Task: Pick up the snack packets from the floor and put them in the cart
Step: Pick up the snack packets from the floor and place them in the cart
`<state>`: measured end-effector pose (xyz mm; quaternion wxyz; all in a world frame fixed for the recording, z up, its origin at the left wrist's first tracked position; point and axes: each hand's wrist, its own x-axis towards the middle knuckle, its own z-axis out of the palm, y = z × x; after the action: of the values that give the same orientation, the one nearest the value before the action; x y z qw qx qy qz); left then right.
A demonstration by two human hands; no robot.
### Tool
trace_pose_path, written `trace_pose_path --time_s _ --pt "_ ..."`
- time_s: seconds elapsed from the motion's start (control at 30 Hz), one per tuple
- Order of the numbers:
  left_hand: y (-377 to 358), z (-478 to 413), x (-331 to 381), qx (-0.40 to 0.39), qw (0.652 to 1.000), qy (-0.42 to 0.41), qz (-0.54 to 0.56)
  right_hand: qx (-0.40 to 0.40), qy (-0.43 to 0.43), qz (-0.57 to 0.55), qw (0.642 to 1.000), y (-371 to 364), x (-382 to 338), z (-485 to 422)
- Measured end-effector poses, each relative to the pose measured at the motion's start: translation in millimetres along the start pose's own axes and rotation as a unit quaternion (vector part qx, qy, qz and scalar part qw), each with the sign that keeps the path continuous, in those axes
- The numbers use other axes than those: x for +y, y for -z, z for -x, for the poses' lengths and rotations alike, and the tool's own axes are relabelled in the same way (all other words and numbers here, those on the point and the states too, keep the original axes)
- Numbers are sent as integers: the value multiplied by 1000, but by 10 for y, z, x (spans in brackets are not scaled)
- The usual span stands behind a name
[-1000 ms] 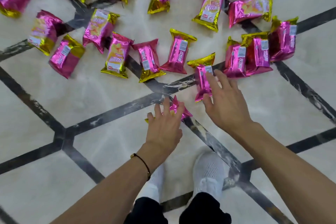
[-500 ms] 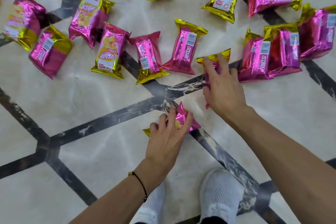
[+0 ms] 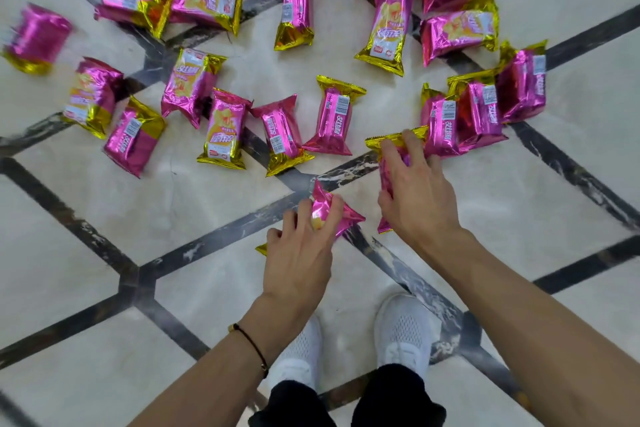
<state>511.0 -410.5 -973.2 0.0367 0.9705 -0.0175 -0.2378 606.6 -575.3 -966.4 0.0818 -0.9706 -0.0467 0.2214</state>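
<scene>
Several pink-and-gold foil snack packets lie scattered over the marble floor [image 3: 104, 218]. My left hand [image 3: 301, 253] grips one crumpled pink packet [image 3: 327, 206] near the floor's middle. To its right, my right hand [image 3: 415, 194] curls round another packet [image 3: 391, 144], whose gold end sticks out past my fingers. A pair of packets [image 3: 460, 118] lies just right of that hand, and a single one [image 3: 334, 116] just beyond and left of it. No cart is in view.
My two white shoes [image 3: 403, 329] stand on the floor directly below my hands. Dark inlaid stripes [image 3: 207, 239] cross the pale marble. More packets [image 3: 384, 28] crowd the far side of the floor, from left to right.
My right hand went from reaching over its packet to closing round it. My left hand tightened on its crumpled packet. The camera view shifted slightly.
</scene>
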Motion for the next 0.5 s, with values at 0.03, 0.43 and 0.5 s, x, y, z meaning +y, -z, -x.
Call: trace_pose_path --time_s 0.03,0.43,0.5 --pt "170 39 3 7 1000 6 -1 0 -2 -3 1000 162 -32 83" --pt "2792 734 265 57 996 33 65 28 -22 -32 999 2612 -294 1382" --pt "3373 904 338 50 995 37 75 33 -22 -28 999 3098 -351 1659"
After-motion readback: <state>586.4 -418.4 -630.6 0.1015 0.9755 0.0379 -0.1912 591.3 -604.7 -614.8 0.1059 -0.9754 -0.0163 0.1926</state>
